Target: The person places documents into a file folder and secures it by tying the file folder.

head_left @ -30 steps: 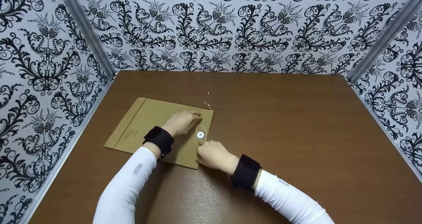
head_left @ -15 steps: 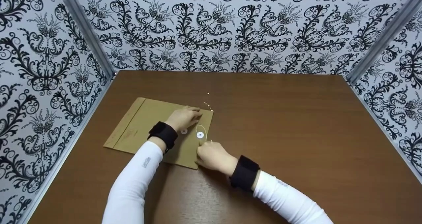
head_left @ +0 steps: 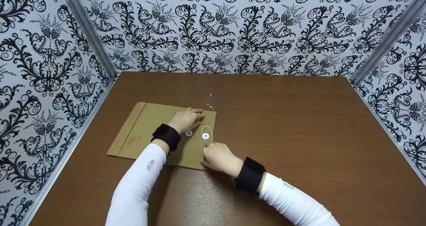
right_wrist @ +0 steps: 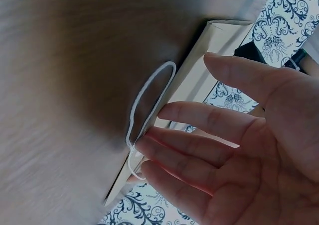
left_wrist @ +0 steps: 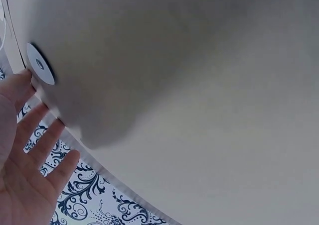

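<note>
A brown kraft envelope (head_left: 156, 119) lies flat and slightly askew on the left half of the table. Two white button discs sit near its right end; the outer disc (head_left: 205, 136) has a thin string (head_left: 211, 131) looped beside it. My left hand (head_left: 186, 120) rests on the upper right part, next to the inner disc (head_left: 189, 133); the left wrist view shows its fingers fairly straight at a paper edge. At the envelope's right edge, my right hand (head_left: 220, 156) pinches the border. In the right wrist view the string loop (right_wrist: 137, 100) dangles by the fingertips.
The brown wooden table (head_left: 299, 129) extends to the right. Small pale specks (head_left: 210, 106) lie behind the envelope's far right corner. Patterned wall panels (head_left: 233, 29) with grey corner posts (head_left: 88, 29) enclose the back and sides.
My left hand has shifted right and slightly up, uncovering the inner disc. Just now the envelope has slid a little to the right and turned slightly, my right hand moving with it.
</note>
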{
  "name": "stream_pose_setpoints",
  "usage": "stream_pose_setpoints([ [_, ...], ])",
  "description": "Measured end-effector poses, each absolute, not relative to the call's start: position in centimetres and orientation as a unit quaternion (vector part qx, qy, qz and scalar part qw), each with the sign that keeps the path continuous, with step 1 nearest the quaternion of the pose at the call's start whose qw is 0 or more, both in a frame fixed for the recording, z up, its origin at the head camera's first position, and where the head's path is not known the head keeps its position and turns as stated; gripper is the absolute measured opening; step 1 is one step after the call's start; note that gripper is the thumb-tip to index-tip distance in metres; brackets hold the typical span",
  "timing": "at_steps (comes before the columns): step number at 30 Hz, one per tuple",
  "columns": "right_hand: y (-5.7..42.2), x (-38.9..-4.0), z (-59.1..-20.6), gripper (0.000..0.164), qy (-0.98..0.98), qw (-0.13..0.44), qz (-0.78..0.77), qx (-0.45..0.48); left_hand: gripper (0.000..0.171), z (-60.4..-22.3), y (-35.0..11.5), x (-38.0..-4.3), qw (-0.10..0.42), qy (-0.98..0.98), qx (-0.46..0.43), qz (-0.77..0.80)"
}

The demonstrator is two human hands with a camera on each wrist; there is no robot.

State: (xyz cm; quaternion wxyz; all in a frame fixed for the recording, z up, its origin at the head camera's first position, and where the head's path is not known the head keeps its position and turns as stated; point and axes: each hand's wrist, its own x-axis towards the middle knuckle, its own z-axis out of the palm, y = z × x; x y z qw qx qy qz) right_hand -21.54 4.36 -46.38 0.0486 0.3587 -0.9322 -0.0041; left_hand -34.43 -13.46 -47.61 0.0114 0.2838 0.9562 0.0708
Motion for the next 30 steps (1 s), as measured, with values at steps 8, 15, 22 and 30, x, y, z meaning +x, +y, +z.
stream_pose_setpoints([
  [8,6.1,-21.9,-46.6,0.027,-0.933,0.063,-0.002,0.355,0.043,-48.2,-13.0,-34.3,0.003,0.957,0.281,0.067],
  [15,7.8,-22.4,-46.6,0.027,-0.936,0.080,0.005,0.343,0.040,-48.4,-12.4,-34.2,-0.027,0.956,0.285,0.067],
  [22,9.0,-23.1,-46.6,0.029,-0.944,0.081,0.012,0.319,0.041,-48.5,-11.9,-34.1,-0.038,0.955,0.284,0.075],
  [30,10.5,-24.1,-46.4,0.029,-0.951,0.072,0.007,0.299,0.040,-48.0,-11.5,-33.7,-0.033,0.956,0.274,0.101],
])
